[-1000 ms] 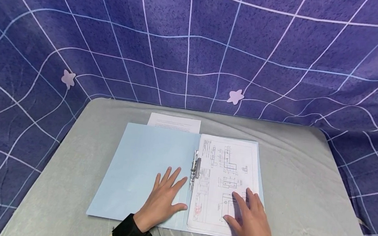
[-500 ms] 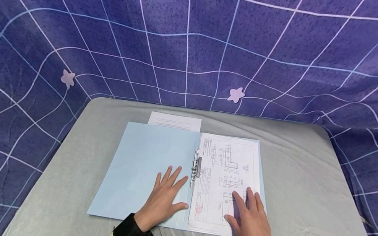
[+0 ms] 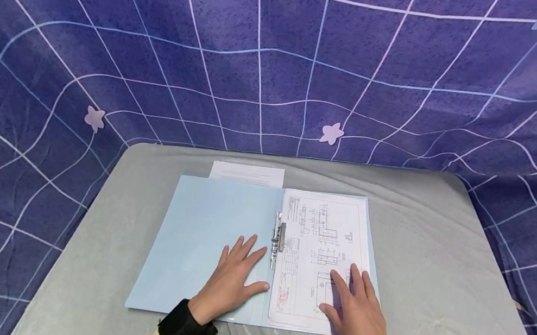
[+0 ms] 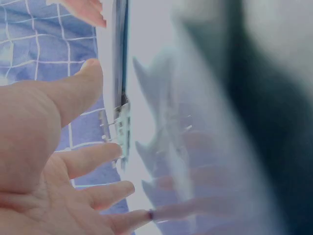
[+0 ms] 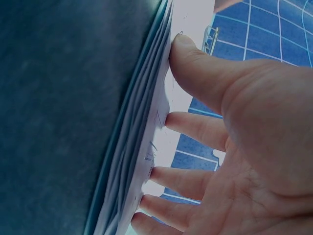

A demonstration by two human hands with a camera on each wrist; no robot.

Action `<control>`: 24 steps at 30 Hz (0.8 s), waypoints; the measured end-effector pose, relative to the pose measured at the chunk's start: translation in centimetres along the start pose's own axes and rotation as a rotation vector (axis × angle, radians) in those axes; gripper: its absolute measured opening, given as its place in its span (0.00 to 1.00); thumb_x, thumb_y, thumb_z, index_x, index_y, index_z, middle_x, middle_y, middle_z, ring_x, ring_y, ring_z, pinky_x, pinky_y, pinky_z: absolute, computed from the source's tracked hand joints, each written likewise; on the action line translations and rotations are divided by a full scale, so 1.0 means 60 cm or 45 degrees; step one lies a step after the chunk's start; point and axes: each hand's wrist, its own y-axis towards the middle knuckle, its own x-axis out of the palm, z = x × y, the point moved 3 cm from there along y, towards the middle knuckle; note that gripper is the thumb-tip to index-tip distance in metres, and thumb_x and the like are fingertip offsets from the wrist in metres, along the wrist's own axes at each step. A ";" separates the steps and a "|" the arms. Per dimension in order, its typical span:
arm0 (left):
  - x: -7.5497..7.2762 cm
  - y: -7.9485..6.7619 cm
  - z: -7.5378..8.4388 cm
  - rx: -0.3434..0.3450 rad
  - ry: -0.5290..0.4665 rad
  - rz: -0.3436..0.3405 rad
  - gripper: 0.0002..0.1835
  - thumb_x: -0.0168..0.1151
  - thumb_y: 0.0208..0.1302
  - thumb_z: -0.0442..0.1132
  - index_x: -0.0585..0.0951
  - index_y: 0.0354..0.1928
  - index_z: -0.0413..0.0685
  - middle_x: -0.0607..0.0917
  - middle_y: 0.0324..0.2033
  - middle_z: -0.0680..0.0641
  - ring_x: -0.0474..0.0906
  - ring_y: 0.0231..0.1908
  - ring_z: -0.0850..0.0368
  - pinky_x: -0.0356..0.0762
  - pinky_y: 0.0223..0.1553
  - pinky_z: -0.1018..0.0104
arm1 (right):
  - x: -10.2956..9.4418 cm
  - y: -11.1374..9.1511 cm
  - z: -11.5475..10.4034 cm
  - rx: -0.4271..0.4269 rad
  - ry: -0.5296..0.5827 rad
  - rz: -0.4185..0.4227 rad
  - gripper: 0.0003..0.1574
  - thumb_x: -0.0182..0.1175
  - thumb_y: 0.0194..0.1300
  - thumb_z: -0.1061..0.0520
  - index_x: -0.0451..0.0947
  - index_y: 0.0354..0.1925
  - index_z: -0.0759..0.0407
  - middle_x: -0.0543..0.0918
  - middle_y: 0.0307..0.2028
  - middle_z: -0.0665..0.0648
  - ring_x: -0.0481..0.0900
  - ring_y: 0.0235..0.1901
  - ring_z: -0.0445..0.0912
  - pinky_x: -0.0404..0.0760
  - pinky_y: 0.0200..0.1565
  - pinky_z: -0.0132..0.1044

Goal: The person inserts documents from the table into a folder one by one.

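Observation:
A light blue folder (image 3: 193, 225) lies spread on the grey-covered table. A metal clip (image 3: 275, 240) at its spine holds a stack of white sheets (image 3: 299, 313); the top one bears technical drawings and a red stamp. My left hand (image 3: 229, 283) rests on the folder's bare left cover, fingers straight and spread, thumb pointing toward the spine. On the lower right of the top sheet lies my right hand (image 3: 358, 316), fingers extended. The right wrist view shows its fingertips (image 5: 171, 120) on the paper, with layered sheet edges (image 5: 142, 112) below.
Behind the folder a printed white paper (image 3: 247, 173) sticks out, partly covered by it. Grey cloth (image 3: 434, 272) covers the table around. A purple-blue curtain (image 3: 278, 76) with grid lines and star shapes stands behind and at both sides.
The head view has shifted slightly. Both hands stay in place on the folder and the sheets, with nothing taken hold of or let go.

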 end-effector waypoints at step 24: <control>-0.227 0.199 -0.117 -0.186 0.165 0.306 0.36 0.65 0.72 0.48 0.69 0.72 0.33 0.82 0.52 0.24 0.82 0.44 0.28 0.79 0.45 0.39 | -0.008 -0.006 -0.005 -0.038 0.022 0.092 0.43 0.82 0.49 0.48 0.81 0.61 0.60 0.70 0.67 0.78 0.65 0.67 0.77 0.67 0.65 0.62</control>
